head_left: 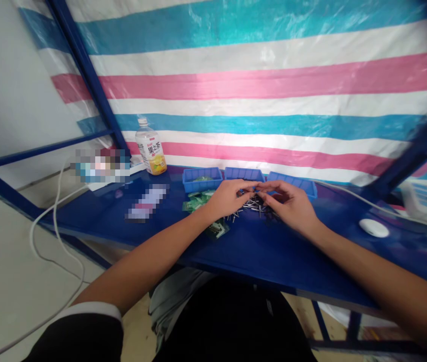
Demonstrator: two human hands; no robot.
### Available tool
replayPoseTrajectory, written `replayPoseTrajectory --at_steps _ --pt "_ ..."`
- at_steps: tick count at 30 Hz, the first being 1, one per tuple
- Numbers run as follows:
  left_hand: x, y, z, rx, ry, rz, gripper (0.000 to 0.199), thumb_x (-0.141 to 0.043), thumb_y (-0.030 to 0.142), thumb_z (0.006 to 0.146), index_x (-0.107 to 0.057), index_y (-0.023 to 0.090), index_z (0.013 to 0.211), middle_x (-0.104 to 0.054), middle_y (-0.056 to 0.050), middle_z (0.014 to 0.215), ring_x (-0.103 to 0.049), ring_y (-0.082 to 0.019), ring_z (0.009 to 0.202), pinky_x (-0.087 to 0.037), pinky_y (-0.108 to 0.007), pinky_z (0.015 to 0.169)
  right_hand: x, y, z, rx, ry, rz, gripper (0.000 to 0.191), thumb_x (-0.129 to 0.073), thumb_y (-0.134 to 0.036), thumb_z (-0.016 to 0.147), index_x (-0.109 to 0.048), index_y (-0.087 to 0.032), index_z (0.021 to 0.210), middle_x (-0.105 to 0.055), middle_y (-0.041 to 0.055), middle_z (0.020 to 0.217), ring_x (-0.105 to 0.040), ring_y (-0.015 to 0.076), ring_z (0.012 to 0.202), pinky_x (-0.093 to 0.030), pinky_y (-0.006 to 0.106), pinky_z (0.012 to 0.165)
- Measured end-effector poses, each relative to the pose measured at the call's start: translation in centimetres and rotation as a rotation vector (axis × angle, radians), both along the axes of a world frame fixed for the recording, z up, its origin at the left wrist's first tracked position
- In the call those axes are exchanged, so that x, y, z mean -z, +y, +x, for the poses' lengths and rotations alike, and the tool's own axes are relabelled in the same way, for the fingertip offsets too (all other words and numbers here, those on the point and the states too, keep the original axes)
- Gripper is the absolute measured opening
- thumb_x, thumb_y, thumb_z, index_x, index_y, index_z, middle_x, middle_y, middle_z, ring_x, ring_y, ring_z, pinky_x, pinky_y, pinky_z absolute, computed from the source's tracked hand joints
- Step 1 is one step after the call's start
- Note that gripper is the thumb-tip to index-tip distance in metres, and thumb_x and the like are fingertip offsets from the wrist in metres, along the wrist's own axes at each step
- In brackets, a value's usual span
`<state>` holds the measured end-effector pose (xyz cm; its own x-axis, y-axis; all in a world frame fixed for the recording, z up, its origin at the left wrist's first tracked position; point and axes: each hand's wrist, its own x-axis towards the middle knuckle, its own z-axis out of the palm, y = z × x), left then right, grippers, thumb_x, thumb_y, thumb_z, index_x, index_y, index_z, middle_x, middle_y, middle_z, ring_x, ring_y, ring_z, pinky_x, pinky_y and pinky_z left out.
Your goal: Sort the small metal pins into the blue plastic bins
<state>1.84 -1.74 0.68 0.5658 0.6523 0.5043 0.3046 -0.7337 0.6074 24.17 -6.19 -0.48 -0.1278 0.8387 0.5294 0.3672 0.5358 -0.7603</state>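
Note:
My left hand (229, 199) and my right hand (292, 205) meet over the desk with their fingertips pinched together. Whatever sits between the fingers is too small to make out. Just below the fingers lies a loose pile of thin silvery metal pins (253, 203), some with dark ends, like screws or rivets. Several small green packets (197, 200) lie left of my left hand, partly behind it. Under my left wrist is a clear bag (219, 229) with small pieces in it.
Three blue trays stand in a row behind the hands: a left tray (202, 184), a middle tray (244, 174) and a right tray (309, 188). A drink bottle (152, 151) stands back left. A white oval object (373, 228) lies right on the blue desk (273, 259).

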Motion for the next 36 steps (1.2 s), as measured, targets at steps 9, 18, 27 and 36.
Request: replayPoseTrajectory --at_steps 9,18,27,36 --pt "-0.4 -0.5 0.0 -0.047 0.014 0.024 0.035 -0.056 0.028 0.105 -0.075 0.028 0.134 -0.076 -0.009 0.119 -0.072 -0.020 0.097 -0.060 -0.035 0.087 1.0 0.7 0.2 -0.055 0.018 -0.087 0.035 -0.078 -0.052 0.091 -0.072 -0.024 0.111 -0.079 0.0096 0.105 -0.076 0.0262 0.094 -0.066 0.043 0.079" --pt "-0.7 -0.4 0.0 -0.067 -0.015 0.012 0.019 -0.065 0.030 0.102 -0.082 0.024 0.110 -0.081 -0.007 0.113 -0.073 -0.020 0.098 -0.058 -0.034 0.086 0.6 0.3 0.0 -0.041 -0.037 -0.071 0.031 -0.077 -0.053 0.092 -0.074 -0.023 0.100 -0.078 0.0076 0.099 -0.072 0.0216 0.081 -0.061 0.036 0.068" --pt "-0.8 -0.4 0.0 -0.024 -0.027 -0.035 0.019 -0.071 0.037 0.099 -0.085 0.028 0.108 -0.082 -0.004 0.105 -0.074 -0.020 0.095 -0.057 -0.035 0.087 0.9 0.6 0.1 -0.059 -0.026 -0.090 0.031 -0.079 -0.052 0.089 -0.066 -0.024 0.093 -0.073 0.0043 0.088 -0.065 0.0176 0.069 -0.055 0.033 0.061" --pt "-0.3 -0.8 0.3 -0.001 -0.056 -0.119 0.045 -0.067 0.030 0.098 -0.069 0.027 0.142 -0.083 -0.005 0.109 -0.075 -0.019 0.091 -0.060 -0.035 0.083 0.6 0.4 -0.1 -0.114 0.014 -0.067 0.034 -0.074 -0.037 0.090 -0.060 -0.027 0.119 -0.068 0.0019 0.092 -0.064 0.0183 0.077 -0.056 0.033 0.067"
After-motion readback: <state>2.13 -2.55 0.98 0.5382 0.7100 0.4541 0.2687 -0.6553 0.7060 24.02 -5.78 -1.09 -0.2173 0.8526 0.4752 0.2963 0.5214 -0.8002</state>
